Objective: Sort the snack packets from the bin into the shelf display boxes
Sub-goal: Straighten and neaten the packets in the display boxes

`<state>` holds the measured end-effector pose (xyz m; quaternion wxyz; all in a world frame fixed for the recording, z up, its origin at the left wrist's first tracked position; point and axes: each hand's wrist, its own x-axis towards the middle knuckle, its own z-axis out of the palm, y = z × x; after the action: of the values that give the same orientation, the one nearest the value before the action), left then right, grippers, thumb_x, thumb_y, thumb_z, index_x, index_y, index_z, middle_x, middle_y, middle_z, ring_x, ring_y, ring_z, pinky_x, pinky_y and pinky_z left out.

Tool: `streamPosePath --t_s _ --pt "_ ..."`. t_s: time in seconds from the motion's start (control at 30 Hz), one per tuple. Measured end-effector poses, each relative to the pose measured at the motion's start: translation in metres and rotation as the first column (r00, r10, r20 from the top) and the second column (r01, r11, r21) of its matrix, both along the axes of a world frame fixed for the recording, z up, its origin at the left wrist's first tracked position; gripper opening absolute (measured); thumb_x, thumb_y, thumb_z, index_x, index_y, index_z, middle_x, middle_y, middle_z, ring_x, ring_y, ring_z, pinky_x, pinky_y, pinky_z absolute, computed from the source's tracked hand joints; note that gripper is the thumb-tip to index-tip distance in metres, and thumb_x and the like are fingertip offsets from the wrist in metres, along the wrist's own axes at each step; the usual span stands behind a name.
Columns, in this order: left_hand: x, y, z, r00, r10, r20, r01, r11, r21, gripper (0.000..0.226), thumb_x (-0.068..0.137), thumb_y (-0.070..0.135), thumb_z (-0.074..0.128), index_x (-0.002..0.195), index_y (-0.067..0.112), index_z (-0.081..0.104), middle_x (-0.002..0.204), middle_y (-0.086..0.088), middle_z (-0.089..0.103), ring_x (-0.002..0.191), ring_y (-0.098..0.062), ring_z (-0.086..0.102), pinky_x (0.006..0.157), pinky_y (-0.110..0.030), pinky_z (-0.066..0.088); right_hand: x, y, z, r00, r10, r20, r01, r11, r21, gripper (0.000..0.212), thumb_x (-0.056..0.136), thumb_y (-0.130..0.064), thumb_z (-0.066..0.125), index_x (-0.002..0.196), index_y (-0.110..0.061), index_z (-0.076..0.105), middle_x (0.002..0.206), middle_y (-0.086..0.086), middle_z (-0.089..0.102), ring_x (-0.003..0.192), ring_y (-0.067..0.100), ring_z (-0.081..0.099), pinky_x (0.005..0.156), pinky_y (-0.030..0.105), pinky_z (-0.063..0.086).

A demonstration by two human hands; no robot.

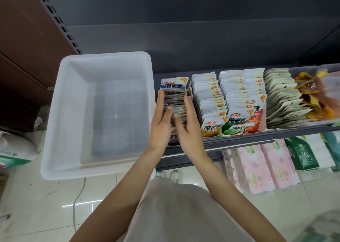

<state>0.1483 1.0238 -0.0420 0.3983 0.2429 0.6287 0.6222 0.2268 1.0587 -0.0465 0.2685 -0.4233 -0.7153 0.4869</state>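
A row of blue-and-white snack packets (174,87) stands in the leftmost display box on the grey shelf (257,137). My left hand (161,121) presses flat against the row's left side and my right hand (187,120) against its right side, fingers straight, squeezing the packets between them. The translucent white bin (55,116) sits to the left of the shelf with no packets visible inside. Further display boxes to the right hold rows of brown (211,113), green (235,120) and red (255,116) packets.
Pale packets (283,98) and a pile of orange snacks (316,98) fill the shelf's right end. Pink tissue packs (257,168) and green packs (303,153) lie on the level below. A white sack (14,149) and a cable (77,201) are on the tiled floor.
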Motion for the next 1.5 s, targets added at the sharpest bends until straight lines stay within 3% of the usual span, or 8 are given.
streamPosePath --t_s 0.23,0.4,0.57,0.67,0.8,1.13,1.37,1.5 --pt "-0.015 0.017 -0.004 0.981 0.001 -0.192 -0.013 0.998 -0.064 0.050 0.102 0.016 0.034 0.150 0.021 0.019 0.151 0.003 0.033 0.136 -0.006 0.031 0.112 -0.021 0.028 0.002 0.047 0.058 0.932 0.059 0.357 -0.259 0.800 0.542 0.060 0.092 -0.011 0.058 0.146 -0.016 0.032 0.158 0.009 0.013 0.146 0.023 0.010 0.115 0.027 0.014" --pt "-0.015 0.018 -0.008 0.980 -0.019 -0.198 -0.001 0.995 -0.102 0.050 0.103 0.021 0.033 0.150 0.025 0.018 0.146 0.008 0.037 0.126 -0.001 0.039 0.101 -0.009 0.035 -0.015 0.107 0.066 0.638 0.248 0.729 -0.705 0.569 0.424 0.047 0.096 -0.018 0.051 0.142 -0.017 0.038 0.132 0.009 0.053 0.116 0.028 0.054 0.090 0.039 0.044" --pt "-0.011 0.016 -0.006 0.984 -0.003 -0.179 -0.015 0.995 -0.098 0.051 0.103 0.023 0.032 0.151 0.026 0.015 0.141 0.015 0.037 0.123 0.004 0.036 0.095 -0.002 0.029 -0.033 0.115 0.065 0.383 0.024 0.923 -0.902 0.225 0.368 0.048 0.091 0.000 0.042 0.137 -0.014 0.037 0.105 0.006 0.065 0.093 0.030 0.064 0.061 0.034 0.035" --pt "-0.011 0.016 -0.005 0.981 0.004 -0.194 -0.023 0.995 -0.095 0.051 0.103 0.022 0.033 0.151 0.024 0.014 0.138 0.019 0.033 0.123 0.006 0.033 0.091 0.004 0.025 -0.038 0.123 0.061 0.334 0.030 0.942 -0.913 0.258 0.316 0.033 0.097 -0.010 0.038 0.129 -0.013 0.045 0.103 0.011 0.065 0.096 0.033 0.061 0.064 0.035 0.037" --pt "-0.011 0.016 -0.008 0.978 -0.003 -0.210 -0.018 0.995 -0.096 0.050 0.103 0.026 0.031 0.150 0.027 0.014 0.145 0.011 0.035 0.128 -0.002 0.038 0.097 -0.004 0.031 -0.036 0.129 0.059 0.361 0.465 0.809 -0.857 0.507 0.091 0.044 0.100 -0.044 0.034 0.140 -0.028 0.039 0.119 0.003 0.063 0.103 0.025 0.060 0.084 0.036 0.045" --pt "-0.009 0.014 -0.009 0.977 0.006 -0.215 -0.029 0.994 -0.104 0.046 0.103 0.022 0.030 0.149 0.020 0.024 0.135 0.005 0.047 0.107 0.004 0.051 0.081 0.004 0.035 -0.055 0.130 0.068 0.199 0.370 0.908 -0.920 0.389 0.043 0.046 0.089 -0.027 0.061 0.131 -0.021 0.043 0.096 0.004 0.059 0.083 0.023 0.055 0.064 0.035 0.044" --pt "-0.009 0.014 -0.009 0.971 -0.015 -0.239 -0.015 0.992 -0.123 0.045 0.103 0.023 0.029 0.147 0.020 0.026 0.122 0.010 0.052 0.097 0.014 0.053 0.076 0.000 0.040 -0.070 0.132 0.061 0.205 0.473 0.857 -0.902 0.432 -0.023 0.007 0.096 -0.018 0.046 0.092 -0.014 0.049 0.071 -0.003 0.050 0.063 0.017 0.050 0.054 0.031 0.034" --pt "-0.008 0.014 -0.012 0.973 -0.027 -0.229 -0.007 0.989 -0.146 0.051 0.102 0.029 0.029 0.151 0.021 0.016 0.131 0.007 0.050 0.098 0.010 0.053 0.076 0.001 0.041 -0.074 0.140 0.063 0.170 0.490 0.855 -0.888 0.453 -0.083 0.015 0.095 -0.016 0.046 0.105 -0.008 0.054 0.089 0.006 0.060 0.079 0.023 0.055 0.065 0.035 0.040"
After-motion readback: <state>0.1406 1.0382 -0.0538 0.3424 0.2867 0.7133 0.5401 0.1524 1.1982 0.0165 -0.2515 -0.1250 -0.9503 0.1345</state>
